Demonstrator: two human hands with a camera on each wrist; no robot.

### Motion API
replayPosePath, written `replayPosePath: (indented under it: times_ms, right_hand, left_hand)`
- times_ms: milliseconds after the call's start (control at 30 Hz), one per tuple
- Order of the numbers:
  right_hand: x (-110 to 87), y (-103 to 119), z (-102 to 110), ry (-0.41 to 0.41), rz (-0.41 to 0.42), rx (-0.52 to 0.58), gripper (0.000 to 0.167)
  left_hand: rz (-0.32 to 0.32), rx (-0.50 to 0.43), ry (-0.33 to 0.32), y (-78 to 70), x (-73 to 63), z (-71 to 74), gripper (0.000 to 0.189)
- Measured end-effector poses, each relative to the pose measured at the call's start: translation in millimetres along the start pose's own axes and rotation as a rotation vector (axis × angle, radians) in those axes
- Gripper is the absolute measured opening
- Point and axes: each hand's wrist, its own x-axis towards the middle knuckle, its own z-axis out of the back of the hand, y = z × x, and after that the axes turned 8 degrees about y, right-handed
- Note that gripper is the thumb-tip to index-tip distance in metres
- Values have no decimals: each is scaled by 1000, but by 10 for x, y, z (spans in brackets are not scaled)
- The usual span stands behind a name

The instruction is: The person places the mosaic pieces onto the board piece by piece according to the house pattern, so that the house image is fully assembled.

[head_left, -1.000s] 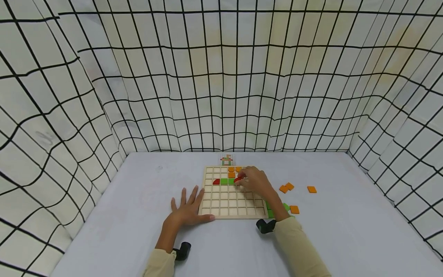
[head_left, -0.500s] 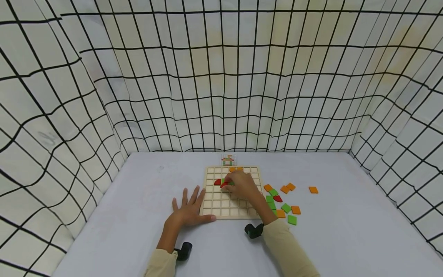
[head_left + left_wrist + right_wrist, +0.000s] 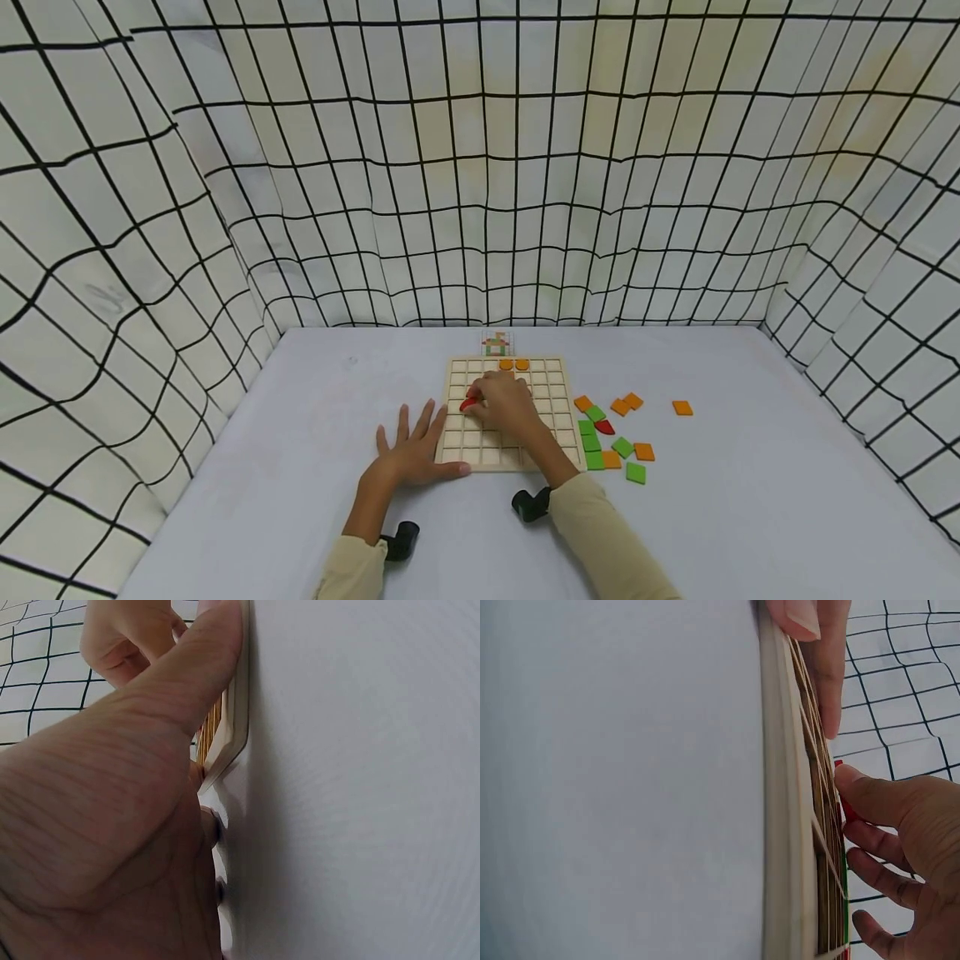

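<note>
A wooden grid board (image 3: 468, 446) lies on the table, with two rounded orange pieces (image 3: 514, 365) in its far row. My right hand (image 3: 508, 407) pinches a red curved-edged piece (image 3: 468, 404) between thumb and fingertips, close over the left part of the grid. In the right wrist view the red piece (image 3: 847, 808) shows between thumb and index finger. Green and red pieces in the same row are mostly hidden under this hand. My left hand (image 3: 411, 458) rests spread at the board's near left corner, its thumb (image 3: 202, 660) along the front edge.
Loose green (image 3: 636, 473), orange (image 3: 682, 407) and red (image 3: 604, 427) pieces lie right of the board. A small pattern card (image 3: 497, 343) sits behind it. Black-gridded white netting (image 3: 525, 208) encloses the table's (image 3: 750, 467) back and sides.
My right hand has moved left across the board with the red piece, uncovering the loose pieces on the right. The left hand stays at the board's corner.
</note>
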Motion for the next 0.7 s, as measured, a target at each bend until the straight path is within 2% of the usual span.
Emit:
replayPosePath:
  times_ms: [200,700]
  right_hand:
    - [46,87,-27,-25,20,-42,27]
    - [77,184,-61,-41,-12,-2,29]
  left_hand:
    - [-4,0,-3,-3,-21,19,109]
    - [-7,-5,-5,-18,-46,29,107]
